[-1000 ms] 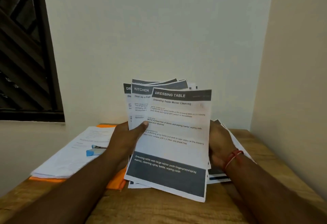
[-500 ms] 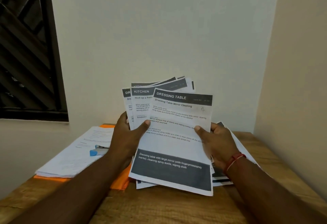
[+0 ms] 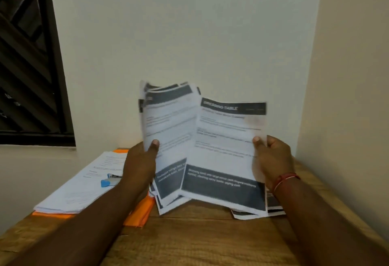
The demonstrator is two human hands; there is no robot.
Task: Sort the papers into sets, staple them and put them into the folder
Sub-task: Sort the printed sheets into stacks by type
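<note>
At frame centre, one sheet (image 3: 227, 150) was pinched by the right hand (image 3: 273, 160), the stack (image 3: 168, 122) gripped by the left hand (image 3: 139, 164) — the sheet was best drawn sideways, flat.

A plain off-white back wall (image 3: 189, 34) meets a warmer cream side wall (image 3: 353, 76) in a corner on the right. At upper left is a dark-framed window with diagonal slats (image 3: 27, 55). A grained light-brown wooden table (image 3: 200, 240) sits in the corner under dim, even light.
</note>
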